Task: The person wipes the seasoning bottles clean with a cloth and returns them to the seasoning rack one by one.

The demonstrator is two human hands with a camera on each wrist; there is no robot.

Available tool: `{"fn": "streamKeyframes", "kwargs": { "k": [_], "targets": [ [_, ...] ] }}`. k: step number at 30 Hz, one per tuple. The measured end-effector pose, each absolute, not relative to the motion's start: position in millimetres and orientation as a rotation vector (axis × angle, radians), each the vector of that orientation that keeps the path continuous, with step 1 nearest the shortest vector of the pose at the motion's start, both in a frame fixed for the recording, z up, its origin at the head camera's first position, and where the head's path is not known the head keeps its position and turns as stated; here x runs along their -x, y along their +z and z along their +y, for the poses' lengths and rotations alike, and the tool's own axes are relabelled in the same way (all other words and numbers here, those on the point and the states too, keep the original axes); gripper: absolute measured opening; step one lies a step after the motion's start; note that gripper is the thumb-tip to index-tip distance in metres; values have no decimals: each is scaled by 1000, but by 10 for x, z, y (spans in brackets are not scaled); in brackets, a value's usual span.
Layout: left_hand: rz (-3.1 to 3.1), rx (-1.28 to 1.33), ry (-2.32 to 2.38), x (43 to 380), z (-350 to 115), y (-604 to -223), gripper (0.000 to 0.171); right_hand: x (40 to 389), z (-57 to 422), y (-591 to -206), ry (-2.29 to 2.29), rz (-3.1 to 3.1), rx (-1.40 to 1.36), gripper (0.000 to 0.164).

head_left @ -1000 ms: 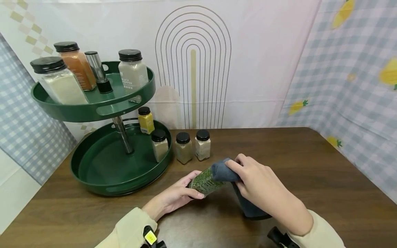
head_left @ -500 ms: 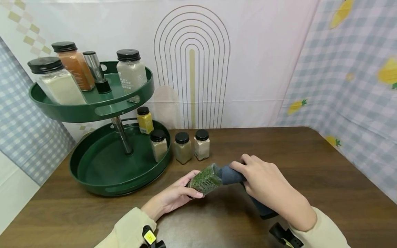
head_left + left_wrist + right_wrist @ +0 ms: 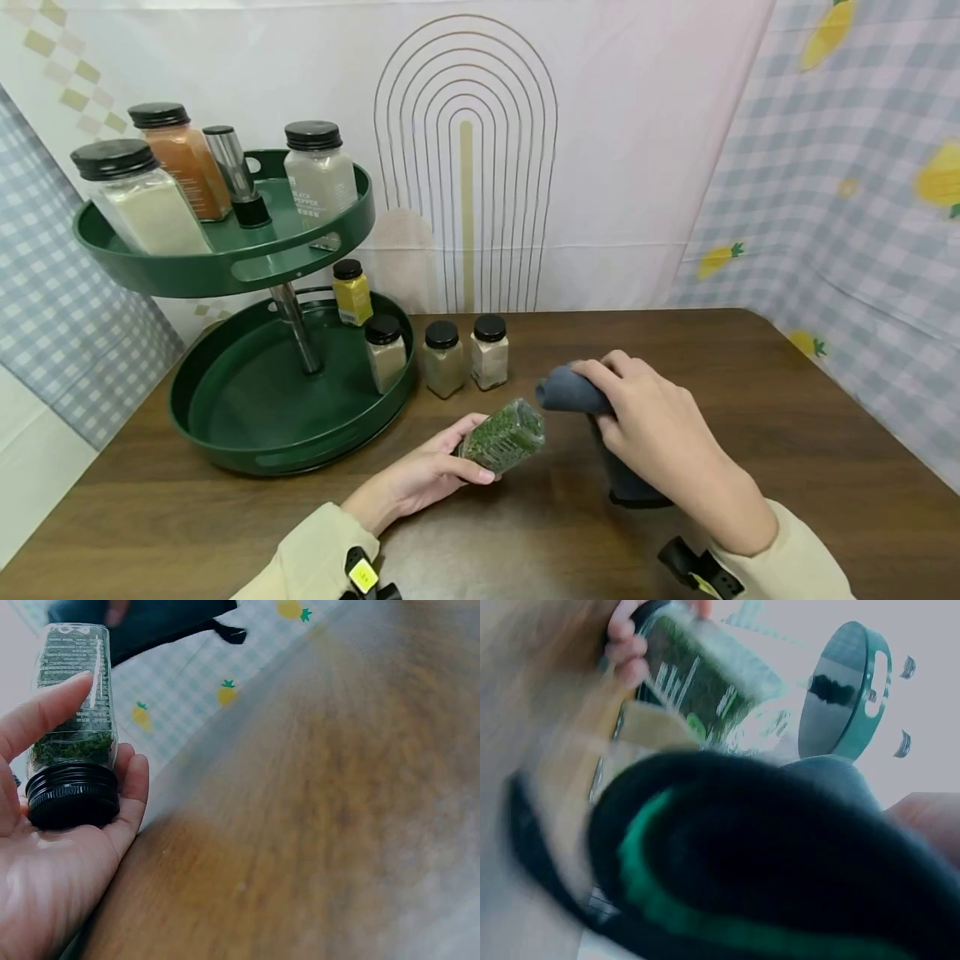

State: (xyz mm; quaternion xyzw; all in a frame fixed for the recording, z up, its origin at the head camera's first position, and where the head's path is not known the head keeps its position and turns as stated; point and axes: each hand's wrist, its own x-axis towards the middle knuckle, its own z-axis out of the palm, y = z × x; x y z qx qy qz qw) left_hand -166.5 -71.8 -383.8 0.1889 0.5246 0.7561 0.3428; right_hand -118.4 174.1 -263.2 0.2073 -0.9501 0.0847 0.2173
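Note:
A clear square jar of green dried herbs [image 3: 504,437] is gripped by my left hand [image 3: 427,471], tilted with its base up to the right. In the left wrist view its black lid [image 3: 73,796] lies in the palm and the thumb presses along the jar's side. My right hand [image 3: 648,417] holds a folded dark blue-grey cloth [image 3: 573,390] just right of the jar, apart from it. The cloth's lower part hangs beneath the hand. In the right wrist view the blurred cloth [image 3: 765,847] fills the foreground, with the jar [image 3: 709,682] beyond it.
A two-tier green turntable rack [image 3: 225,275] stands at the left, with several large jars on top. Its lower tray [image 3: 247,417] bears a yellow jar [image 3: 352,293] and a small pale jar [image 3: 386,354]. Two more small jars [image 3: 444,360] stand on the wooden table [image 3: 750,400] beside it.
My right hand has drawn the cloth off the jar's end, first to the right and then upward, baring the base. My left hand and the jar have hardly moved.

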Motion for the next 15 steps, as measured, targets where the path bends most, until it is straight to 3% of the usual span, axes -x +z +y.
{"fn": "streamKeyframes", "kwargs": {
  "k": [9, 15],
  "targets": [
    [1373, -540, 1946, 1674, -697, -3831, 54, 1115, 1579, -2705, 300, -2431, -935, 50],
    [1373, -519, 1933, 1667, -705, -3825, 55, 1111, 1577, -2701, 249, -2462, -977, 48]
  ]
}}
